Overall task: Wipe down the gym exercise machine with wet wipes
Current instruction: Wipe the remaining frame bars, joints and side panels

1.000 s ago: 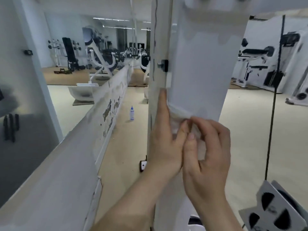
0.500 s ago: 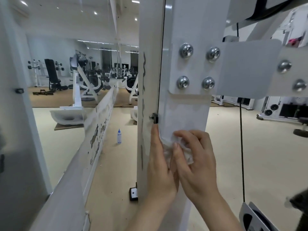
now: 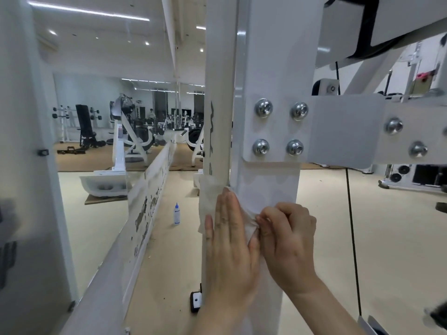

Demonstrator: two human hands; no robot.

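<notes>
A white upright post (image 3: 271,68) of the gym machine fills the middle of the view. A bolted plate (image 3: 338,131) with shiny bolts crosses it. A white wet wipe (image 3: 209,201) is spread around the post's left edge below the plate. My left hand (image 3: 229,243) lies flat with straight fingers and presses the wipe against the post. My right hand (image 3: 287,240) has curled fingers and pinches a bunched part of the wipe on the post's front face. A damp patch (image 3: 268,189) shows just above the hands.
A long white beam (image 3: 145,209) with chipped paint runs along the left. A small bottle (image 3: 177,213) stands on the beige floor. A black cable (image 3: 353,238) hangs at the right. Other gym machines and a mirror wall sit far behind.
The view has tilted upward, showing more of the plate and ceiling. The wipe is now spread wider around the post's left edge. My left hand lies flatter on it.
</notes>
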